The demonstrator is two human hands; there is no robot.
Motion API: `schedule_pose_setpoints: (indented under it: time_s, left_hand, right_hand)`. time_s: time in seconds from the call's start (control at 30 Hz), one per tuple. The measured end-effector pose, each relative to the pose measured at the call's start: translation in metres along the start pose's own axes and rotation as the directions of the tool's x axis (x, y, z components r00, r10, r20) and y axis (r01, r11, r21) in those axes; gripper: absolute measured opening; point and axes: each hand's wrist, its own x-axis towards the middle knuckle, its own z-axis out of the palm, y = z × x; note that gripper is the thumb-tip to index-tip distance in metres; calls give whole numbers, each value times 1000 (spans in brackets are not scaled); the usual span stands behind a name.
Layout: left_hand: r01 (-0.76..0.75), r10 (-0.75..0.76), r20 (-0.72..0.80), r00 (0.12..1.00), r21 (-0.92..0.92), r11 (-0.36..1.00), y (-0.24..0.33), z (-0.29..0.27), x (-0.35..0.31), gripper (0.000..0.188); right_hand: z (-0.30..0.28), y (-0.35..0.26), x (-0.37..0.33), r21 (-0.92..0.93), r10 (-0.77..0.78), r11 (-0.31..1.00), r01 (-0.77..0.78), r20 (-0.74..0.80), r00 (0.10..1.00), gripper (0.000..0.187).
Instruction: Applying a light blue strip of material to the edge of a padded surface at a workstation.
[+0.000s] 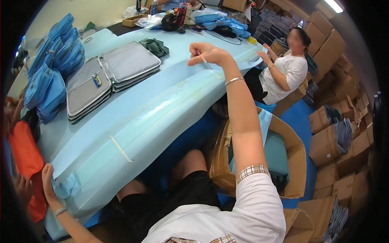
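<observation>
A long light-blue sheet (97,137) covers the near side of the table and hangs over its edge. My left hand (48,182) is at the sheet's near-left corner, fingers curled against its edge beside a crumpled fold (68,186). Raised above the far part of the sheet, my right hand (208,54) has its thumb and fingers pinched together on a thin whitish strip (203,58) that looks like tape. A pale strip of tape (120,148) lies across the sheet nearer to me.
Stacked grey zippered cases (131,60), a dark green cloth (154,47) and piled blue bags (44,89) lie on the table. A co-worker (285,69) sits at the right. An open carton (298,162) stands beside me. At the left, another person's hands are near an orange-red item (26,148).
</observation>
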Motion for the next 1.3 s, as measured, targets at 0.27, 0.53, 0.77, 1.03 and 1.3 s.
schedule_pose_setpoints:
  time_s: [0.27, 0.53, 0.77, 1.03, 1.3]
  left_hand:
    - [107, -109, -11, 994, 320, 941, -3, 44, 11, 18]
    - [87, -98, -5, 995, 504, 859, -3, 34, -4, 20]
    - [95, -140, 32, 990, 585, 805, 20, 87, 3, 27]
    - [140, -175, 1, 985, 595, 792, 26, 90, -19, 31]
    - [158, -287, 140, 947, 576, 802, 33, 89, -28, 32]
  right_hand:
    - [53, 98, 29, -390, 246, 898, -201, 67, 967, 34]
    - [110, 111, 31, -432, -173, 902, 9, -342, 924, 34]
    - [186, 13, -29, -179, -337, 940, 290, -365, 868, 13]
    - [273, -60, -50, 54, -405, 910, 411, -94, 909, 18]
    - [239, -19, -55, -103, -387, 921, 376, -125, 913, 22]
